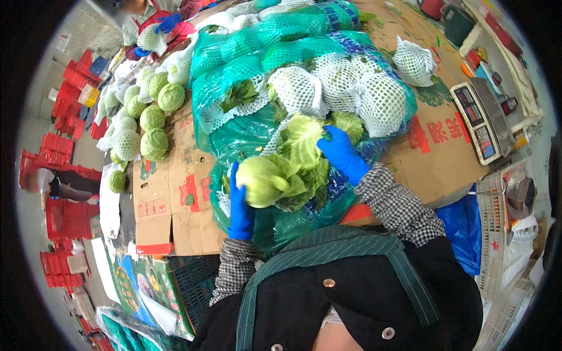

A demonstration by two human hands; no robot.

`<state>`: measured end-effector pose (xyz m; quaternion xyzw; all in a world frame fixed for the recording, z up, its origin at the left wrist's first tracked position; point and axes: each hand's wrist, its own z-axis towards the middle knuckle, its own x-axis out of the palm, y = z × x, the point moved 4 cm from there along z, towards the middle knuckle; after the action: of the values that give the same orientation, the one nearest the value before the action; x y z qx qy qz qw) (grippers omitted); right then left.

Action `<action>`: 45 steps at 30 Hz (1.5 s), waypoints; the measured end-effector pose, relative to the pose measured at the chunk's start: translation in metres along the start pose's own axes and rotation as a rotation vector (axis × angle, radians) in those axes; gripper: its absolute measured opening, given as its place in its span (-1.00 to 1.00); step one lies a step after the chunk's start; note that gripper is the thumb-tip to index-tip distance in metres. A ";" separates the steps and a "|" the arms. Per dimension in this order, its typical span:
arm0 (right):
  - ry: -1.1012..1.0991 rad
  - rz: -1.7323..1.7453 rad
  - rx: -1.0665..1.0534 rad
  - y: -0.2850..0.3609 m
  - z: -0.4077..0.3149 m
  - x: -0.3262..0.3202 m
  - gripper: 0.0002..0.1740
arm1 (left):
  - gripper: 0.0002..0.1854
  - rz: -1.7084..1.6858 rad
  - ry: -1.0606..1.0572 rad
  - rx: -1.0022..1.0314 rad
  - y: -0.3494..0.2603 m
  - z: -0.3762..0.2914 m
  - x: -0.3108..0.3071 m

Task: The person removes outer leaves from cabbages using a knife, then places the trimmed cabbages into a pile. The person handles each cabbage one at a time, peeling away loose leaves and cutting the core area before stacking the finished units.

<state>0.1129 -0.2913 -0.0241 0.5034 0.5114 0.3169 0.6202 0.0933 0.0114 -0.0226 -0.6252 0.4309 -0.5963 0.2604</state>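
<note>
My left hand (241, 210), in a blue glove, grips the side of a pale green cabbage (259, 182), whose outline is slightly blurred. Loose outer leaves (303, 164) spread to the right of its head. At the upper edge of a large leaf (300, 134), the fingers of my right hand (342, 151), also blue-gloved, pinch the leaf. Beneath both hands lies a green plastic mesh bag (237, 147). Just beyond them, several cabbages in white foam netting (298, 90) rest on that bag, with leaf scraps among them.
Flattened cardboard (443, 171) covers the table. Several cabbages (153, 145) are grouped at the left, some netted. A digital scale (476, 123) stands at the right, near a netted cabbage (412, 63). Another person's blue-gloved hand (169, 22) is at the far left. Red crates (70, 219) line the floor.
</note>
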 end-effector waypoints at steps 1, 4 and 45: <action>-0.006 -0.035 0.019 -0.001 0.002 -0.009 -0.50 | -0.16 -0.531 -0.034 -0.290 0.003 -0.002 -0.006; -0.099 -0.151 -0.105 0.002 0.001 -0.026 -0.32 | -0.30 0.815 -0.072 0.371 -0.025 -0.011 0.003; 0.461 0.065 0.047 0.024 -0.061 0.042 -0.16 | 0.03 0.707 -0.030 0.241 0.022 -0.009 0.041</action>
<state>0.0695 -0.2278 -0.0125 0.4481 0.6304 0.4314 0.4644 0.0761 -0.0326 -0.0185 -0.4112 0.5429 -0.5067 0.5286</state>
